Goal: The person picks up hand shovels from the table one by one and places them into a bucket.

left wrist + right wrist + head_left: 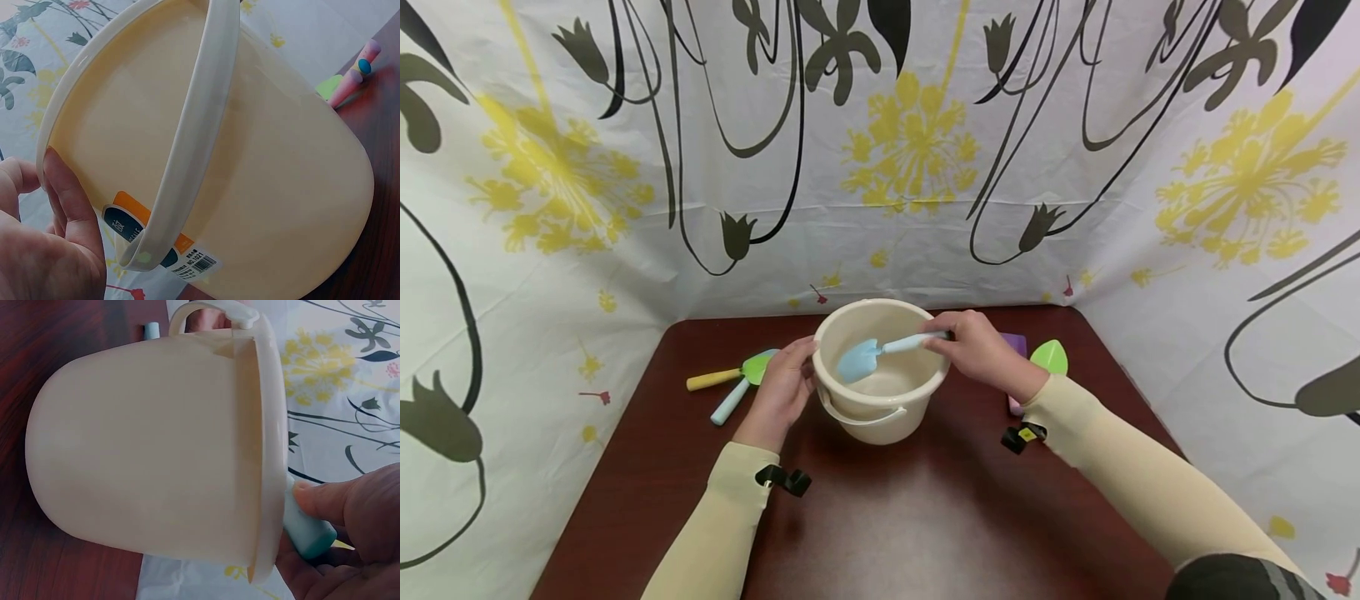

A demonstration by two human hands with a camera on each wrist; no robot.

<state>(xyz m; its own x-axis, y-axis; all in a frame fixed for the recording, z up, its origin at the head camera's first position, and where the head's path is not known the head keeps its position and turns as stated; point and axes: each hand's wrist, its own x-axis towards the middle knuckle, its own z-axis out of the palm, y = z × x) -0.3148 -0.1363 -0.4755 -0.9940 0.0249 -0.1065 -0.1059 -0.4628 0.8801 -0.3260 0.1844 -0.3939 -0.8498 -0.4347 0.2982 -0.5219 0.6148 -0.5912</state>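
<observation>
A cream bucket (880,421) stands upright on the table, its handle (187,144) hanging down on the near side. My left hand (786,387) grips the bucket's rim on the left, with fingertips at the edge in the left wrist view. Over on the right, my right hand (977,350) holds a light blue toy trowel (859,360) by its handle. The trowel's blade points left and down into the bucket's mouth. Its thick handle end (309,528) shows past the rim in the right wrist view.
Left of the bucket lie a green toy tool with a yellow handle (713,380) and another with a light blue handle (730,402). A green blade (1049,357) and a purple piece (1015,342) lie behind my right forearm. Patterned cloth (880,250) borders the table.
</observation>
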